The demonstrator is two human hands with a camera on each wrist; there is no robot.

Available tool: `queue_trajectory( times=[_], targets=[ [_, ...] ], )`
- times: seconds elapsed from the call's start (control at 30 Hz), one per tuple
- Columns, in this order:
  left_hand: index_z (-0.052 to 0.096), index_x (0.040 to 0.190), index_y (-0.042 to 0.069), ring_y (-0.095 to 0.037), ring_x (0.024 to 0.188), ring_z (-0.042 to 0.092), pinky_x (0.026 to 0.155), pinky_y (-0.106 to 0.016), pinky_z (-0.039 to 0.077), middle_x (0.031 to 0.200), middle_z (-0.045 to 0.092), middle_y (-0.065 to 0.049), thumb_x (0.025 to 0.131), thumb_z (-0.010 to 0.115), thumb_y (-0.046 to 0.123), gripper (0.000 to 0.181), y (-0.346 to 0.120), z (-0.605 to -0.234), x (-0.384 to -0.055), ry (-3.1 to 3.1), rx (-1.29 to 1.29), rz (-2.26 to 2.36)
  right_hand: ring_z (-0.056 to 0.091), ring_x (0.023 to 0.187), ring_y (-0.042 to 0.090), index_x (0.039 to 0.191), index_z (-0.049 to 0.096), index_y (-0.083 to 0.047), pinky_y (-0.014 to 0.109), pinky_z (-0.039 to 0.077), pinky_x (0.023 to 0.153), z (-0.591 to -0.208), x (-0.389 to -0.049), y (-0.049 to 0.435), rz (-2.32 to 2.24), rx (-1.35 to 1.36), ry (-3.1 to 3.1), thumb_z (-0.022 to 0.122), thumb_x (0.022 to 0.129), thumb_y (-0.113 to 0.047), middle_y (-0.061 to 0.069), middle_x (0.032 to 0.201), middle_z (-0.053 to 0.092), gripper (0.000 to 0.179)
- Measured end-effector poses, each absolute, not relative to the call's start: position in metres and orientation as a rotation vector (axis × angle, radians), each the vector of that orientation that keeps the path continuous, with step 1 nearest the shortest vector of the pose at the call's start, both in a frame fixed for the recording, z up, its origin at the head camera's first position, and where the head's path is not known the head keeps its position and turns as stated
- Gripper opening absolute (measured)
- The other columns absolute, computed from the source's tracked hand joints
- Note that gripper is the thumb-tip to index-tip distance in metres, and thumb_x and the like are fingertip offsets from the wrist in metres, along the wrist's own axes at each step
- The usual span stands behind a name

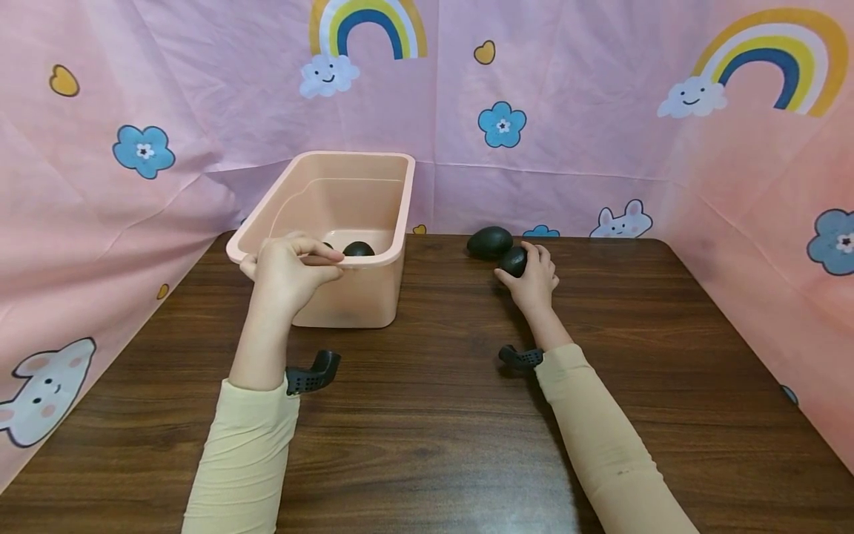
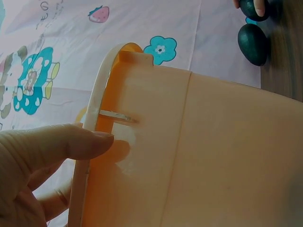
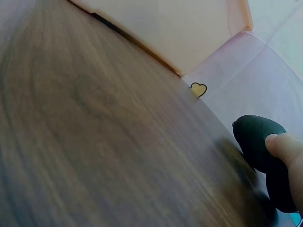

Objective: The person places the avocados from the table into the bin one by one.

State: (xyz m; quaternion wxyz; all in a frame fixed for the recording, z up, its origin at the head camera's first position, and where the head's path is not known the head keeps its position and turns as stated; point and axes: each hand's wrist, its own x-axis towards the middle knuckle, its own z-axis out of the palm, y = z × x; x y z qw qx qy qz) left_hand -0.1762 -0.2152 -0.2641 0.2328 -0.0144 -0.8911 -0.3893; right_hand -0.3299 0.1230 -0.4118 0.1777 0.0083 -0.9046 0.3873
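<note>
A peach plastic bin [image 1: 347, 297] stands on the left of the table, and my left hand [image 1: 290, 271] pinches its near rim between thumb and fingers. In the left wrist view the thumb [image 2: 90, 144] presses against the outer wall just below the lip. Inside the bin lies a dark green avocado [image 1: 359, 249], with a second one mostly hidden behind my fingers. My right hand [image 1: 536, 278] grips another avocado [image 1: 514, 262] at the table's far edge. Right beside that one rests a larger avocado [image 1: 490, 242]; the right thumb [image 3: 284, 146] overlaps it in the right wrist view.
A pink patterned cloth [image 1: 567, 170] hangs behind the table and along both sides. The dark wooden table [image 1: 427, 430] spreads out in front of the bin. Black wrist camera mounts [image 1: 313, 374] jut inward from both sleeves.
</note>
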Motion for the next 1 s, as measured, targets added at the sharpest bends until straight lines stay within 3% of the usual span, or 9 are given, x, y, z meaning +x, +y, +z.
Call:
queue_trajectory(
  times=[0.6,1.0],
  targets=[
    [0.076,0.085,0.004,-0.021,0.106,0.05,0.094,-0.054,0.0,0.097,0.067,-0.008,0.07,0.083,0.005,0.017,-0.221,-0.264,-0.183,-2.451,-0.062,-1.109,0.019,0.135,0.039,0.142,0.041,-0.011,0.059,0.024,0.103,-0.405,-0.33,0.118,1.171,0.035,-2.491,0.078,0.081,-0.027,0.014,0.147,0.026,0.073],
    [0.077,0.084,0.006,-0.022,0.105,0.052,0.095,-0.054,0.0,0.096,0.068,-0.008,0.069,0.083,0.005,0.016,-0.222,-0.265,-0.185,-2.443,-0.067,-1.089,0.021,0.133,0.038,0.14,0.044,-0.01,0.056,0.028,0.102,-0.395,-0.328,0.116,1.106,0.091,-2.479,0.079,0.08,-0.029,0.015,0.146,0.029,0.072]
  ],
)
